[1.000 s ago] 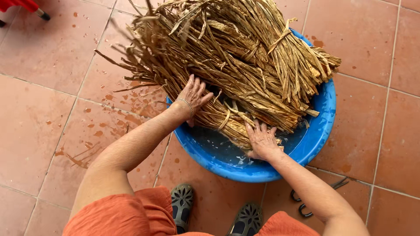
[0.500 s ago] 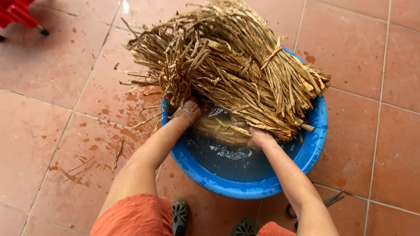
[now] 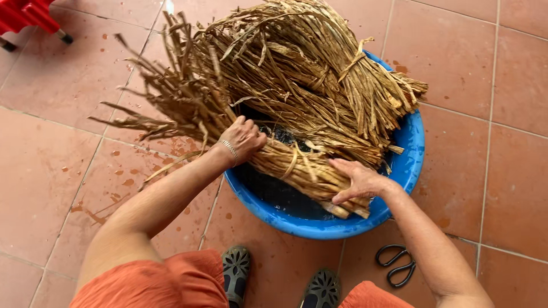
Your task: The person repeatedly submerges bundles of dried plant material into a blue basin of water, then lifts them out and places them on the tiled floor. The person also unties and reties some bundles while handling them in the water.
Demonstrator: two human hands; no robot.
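Head view, looking down at a round blue basin [image 3: 412, 165] on a floor of reddish tiles [image 3: 51, 188]; all positions are given relative to the basin. Nearest the viewer, on the near side of the basin, are two dark perforated shoes [image 3: 237, 274] between orange-clad knees [image 3: 165, 285]. Near and to the right of the basin, a pair of black-handled scissors [image 3: 395, 265] lies flat on the tiles, apart from the rim. At the basin's near right edge, the right hand [image 3: 357, 179] lies palm down with fingers extended on the cut end of a tied bundle of dried brown leaf strips [image 3: 302, 171]; it presses rather than clasps. At the basin's left edge, the left hand [image 3: 242, 140], with a thin bracelet at the wrist, is curled around the same bundle near its middle, grasping it. The bundle slants across the near part of the basin, its loose frayed end projecting past the left rim over the tiles. Beyond it, a larger heap of tied bundles [image 3: 319, 74] fills the far half of the basin and overhangs the far rim. Farthest, well beyond the basin to the left, stands a red plastic object [image 3: 28, 14] with dark feet. Wet spots mark the tiles left of the basin.
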